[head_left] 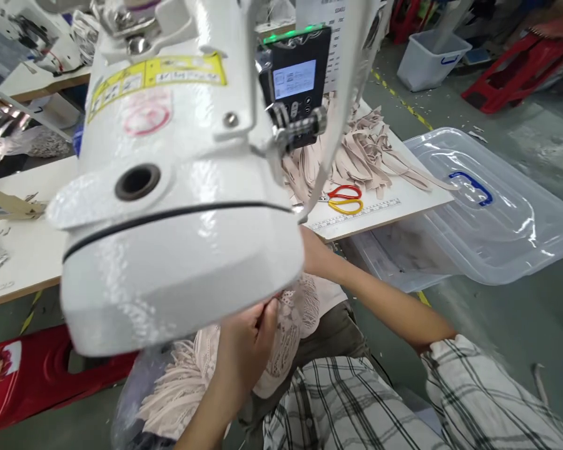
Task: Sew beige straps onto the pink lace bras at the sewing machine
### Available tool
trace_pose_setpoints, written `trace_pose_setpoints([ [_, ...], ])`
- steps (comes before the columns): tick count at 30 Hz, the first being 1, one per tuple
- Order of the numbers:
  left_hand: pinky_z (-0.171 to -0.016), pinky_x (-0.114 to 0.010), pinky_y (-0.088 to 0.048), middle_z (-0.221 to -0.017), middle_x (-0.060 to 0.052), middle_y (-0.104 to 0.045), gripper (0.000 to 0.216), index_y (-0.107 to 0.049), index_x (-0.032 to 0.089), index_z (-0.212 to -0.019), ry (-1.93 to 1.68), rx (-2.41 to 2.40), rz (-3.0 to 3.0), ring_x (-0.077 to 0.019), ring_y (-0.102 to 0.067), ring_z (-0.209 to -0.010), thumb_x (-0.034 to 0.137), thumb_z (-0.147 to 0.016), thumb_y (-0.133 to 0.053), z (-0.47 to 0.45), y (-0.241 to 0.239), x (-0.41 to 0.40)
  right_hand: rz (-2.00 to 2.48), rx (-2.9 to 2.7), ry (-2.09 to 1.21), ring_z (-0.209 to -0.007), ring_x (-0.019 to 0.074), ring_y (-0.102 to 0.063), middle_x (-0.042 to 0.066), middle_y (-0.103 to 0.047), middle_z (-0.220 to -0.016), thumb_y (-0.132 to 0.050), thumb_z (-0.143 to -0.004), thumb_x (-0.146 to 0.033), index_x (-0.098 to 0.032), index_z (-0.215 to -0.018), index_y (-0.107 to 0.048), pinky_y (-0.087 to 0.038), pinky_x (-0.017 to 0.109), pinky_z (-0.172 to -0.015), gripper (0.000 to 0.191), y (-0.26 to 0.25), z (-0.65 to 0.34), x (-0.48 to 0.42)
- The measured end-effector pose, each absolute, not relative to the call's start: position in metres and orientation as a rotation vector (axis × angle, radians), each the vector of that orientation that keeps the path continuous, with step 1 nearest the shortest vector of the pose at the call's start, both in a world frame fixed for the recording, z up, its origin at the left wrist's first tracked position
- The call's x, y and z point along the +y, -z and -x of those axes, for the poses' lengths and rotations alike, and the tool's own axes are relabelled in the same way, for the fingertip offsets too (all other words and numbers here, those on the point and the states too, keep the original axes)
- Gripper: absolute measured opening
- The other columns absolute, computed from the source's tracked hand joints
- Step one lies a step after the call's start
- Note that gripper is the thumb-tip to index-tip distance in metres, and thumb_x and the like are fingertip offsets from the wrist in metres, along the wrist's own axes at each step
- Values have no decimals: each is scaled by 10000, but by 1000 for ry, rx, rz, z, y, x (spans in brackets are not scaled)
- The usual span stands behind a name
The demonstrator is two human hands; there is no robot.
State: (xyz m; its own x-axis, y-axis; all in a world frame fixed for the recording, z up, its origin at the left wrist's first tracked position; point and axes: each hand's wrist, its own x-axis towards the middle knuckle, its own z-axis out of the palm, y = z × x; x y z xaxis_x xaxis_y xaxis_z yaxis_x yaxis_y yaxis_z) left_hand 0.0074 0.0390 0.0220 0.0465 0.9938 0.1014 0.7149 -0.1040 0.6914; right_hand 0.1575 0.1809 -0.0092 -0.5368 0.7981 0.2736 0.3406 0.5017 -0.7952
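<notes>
- On the left a red stool [37, 375] stands on the floor below the table [19, 262].
- The white sewing machine head [178, 187] fills the middle and hides much of what we do beneath it.
- Our left hand [246, 350] pinches the pale lace fabric [291, 325] between thumb and fingers, closed on its upper edge just under the machine's end; the rest of the lace hangs below the grip, over our lap and a bag.
- Our right hand is out of sight behind the machine, only its forearm [385, 306] shows, so we cannot tell its grip.
- We judge the lace could snag or bunch unseen there.
- Further right lie scissors [344, 199], fabric strips [370, 156] and a clear bin lid [492, 200].
</notes>
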Motion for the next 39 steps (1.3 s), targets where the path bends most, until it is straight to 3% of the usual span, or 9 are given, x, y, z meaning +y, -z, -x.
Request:
trace_pose_setpoints([
  [13,-732,-221,-595,-926,-54,-791,285,-749,180,-1044,-860,1806,-2208,-178,-759,-782,228,-957,-482,0,-13,31,957,-2042,-939,-853,178,-574,68,-605,-1051,-615,-794,-154,-168,-856,-604,-444,273,-736,65,7,-154,177],
  [27,-544,-210,-492,-812,-57,-780,280,-745,173,-1014,-803,1719,-2458,-162,-717,-626,237,-970,-476,-5,-8,33,901,-2028,-931,-921,183,-535,48,-560,-1055,-588,-785,-121,-177,-898,-595,-433,266,-795,127,15,-155,179],
  [32,-547,-208,-490,-814,-54,-779,280,-741,186,-1021,-793,1744,-2470,-161,-717,-634,245,-972,-472,-8,-8,34,891,-2032,-927,-929,183,-523,37,-546,-1003,-558,-764,-106,-181,-871,-579,-433,270,-811,132,13,-157,179],
  [39,-673,-239,-524,-956,-72,-766,253,-675,192,-1148,-891,1912,-2302,-176,-718,-782,263,-976,-502,0,3,25,841,-1981,-944,-890,183,-527,45,-545,-989,-534,-767,-120,-180,-851,-570,-441,276,-794,109,15,-160,180],
])
